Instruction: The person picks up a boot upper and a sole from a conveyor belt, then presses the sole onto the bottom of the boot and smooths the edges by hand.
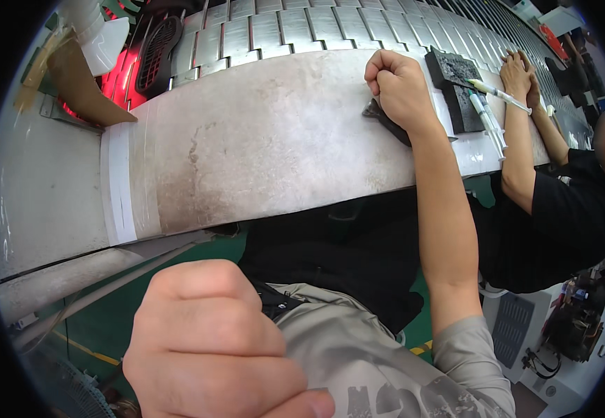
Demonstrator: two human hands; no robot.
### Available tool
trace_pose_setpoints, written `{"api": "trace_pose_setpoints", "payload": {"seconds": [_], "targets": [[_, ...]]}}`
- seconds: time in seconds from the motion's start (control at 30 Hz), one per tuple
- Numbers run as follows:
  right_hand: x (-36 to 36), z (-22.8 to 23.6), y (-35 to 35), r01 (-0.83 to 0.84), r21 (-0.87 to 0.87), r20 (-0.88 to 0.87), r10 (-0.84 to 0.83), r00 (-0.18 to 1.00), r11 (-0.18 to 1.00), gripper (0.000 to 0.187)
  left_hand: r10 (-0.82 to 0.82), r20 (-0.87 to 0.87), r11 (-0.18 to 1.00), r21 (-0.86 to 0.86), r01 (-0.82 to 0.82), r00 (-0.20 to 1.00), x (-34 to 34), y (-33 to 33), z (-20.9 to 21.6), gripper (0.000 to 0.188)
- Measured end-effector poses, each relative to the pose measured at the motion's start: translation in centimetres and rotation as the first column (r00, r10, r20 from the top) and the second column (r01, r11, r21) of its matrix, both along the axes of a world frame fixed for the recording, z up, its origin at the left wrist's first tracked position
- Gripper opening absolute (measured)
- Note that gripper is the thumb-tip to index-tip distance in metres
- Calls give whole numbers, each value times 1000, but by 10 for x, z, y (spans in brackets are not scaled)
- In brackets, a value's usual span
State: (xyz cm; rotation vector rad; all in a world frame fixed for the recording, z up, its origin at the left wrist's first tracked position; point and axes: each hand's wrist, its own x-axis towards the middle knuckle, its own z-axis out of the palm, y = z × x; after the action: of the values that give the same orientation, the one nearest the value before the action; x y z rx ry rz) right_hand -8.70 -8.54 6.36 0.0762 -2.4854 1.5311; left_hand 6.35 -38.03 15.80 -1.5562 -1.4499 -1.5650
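My left hand [208, 341] is up close in the lower left, curled into a fist with its knuckles showing; nothing sticks out of it and its palm side is hidden. My right arm reaches over the worktop [267, 132], where my right hand [394, 87] is closed in a fist, with no object seen in it. Beneath that wrist lies a dark, elongated object [391, 128], partly covered, so its kind is unclear. Right of the fist sit black foam blocks [453, 68]. Several syringes [490, 125] with white plungers lean on them, one yellowish at its tip.
A conveyor of metal slats [302, 28] runs along the far side. Cardboard [86, 83] and a white nozzle-like part [104, 45] stand at the left, near a red-lit black grille [159, 56]. At the right, a co-worker in a black shirt [574, 202] rests both hands by the conveyor.
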Motion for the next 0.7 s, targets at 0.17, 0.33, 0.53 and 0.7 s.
{"api": "trace_pose_setpoints", "payload": {"seconds": [0.17,0.33,0.53,0.7], "targets": [[-3,3,-21,-45,8,13,45,999,999,21,152,2,981,-121,-151,988,8,-19,0,37],[-1,-1,-15,-47,-17,-5,47,999,999,22,486,139,802,-462,-378,863,-28,-7,-38,29],[-2,-1,-11,-86,-54,-20,85,996,995,22,780,145,538,-652,-534,609,-143,-46,-89,44],[2,6,-17,-60,-26,19,60,998,998,20,951,-128,96,-742,-664,281,-277,-120,-113,79]]}}
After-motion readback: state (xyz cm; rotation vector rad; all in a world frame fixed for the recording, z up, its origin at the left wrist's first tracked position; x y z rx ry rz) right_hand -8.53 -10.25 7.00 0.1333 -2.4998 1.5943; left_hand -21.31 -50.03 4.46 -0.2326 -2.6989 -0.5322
